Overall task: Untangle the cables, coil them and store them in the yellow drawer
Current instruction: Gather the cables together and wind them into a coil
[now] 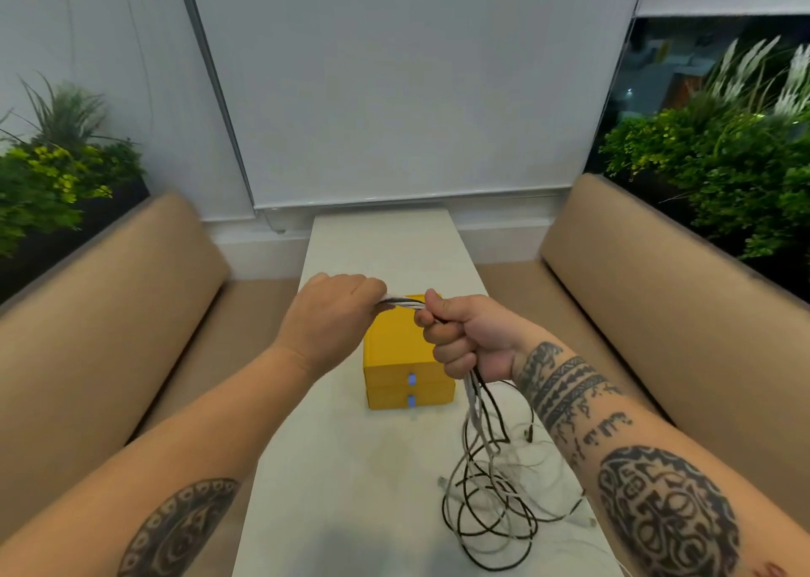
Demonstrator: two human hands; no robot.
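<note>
White and black cables (482, 467) (tangled) clenched between both hands' fingers (431, 340)

The drawer unit (390, 357) sits on the counter (333, 467). We hold our left hand (333, 313) and right hand (464, 335) above it. The cables (486, 497) trail down to its right.

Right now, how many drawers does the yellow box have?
2: the upper drawer and the lower drawer directly beneath it, on the front of the yellow box; both closed.
</note>
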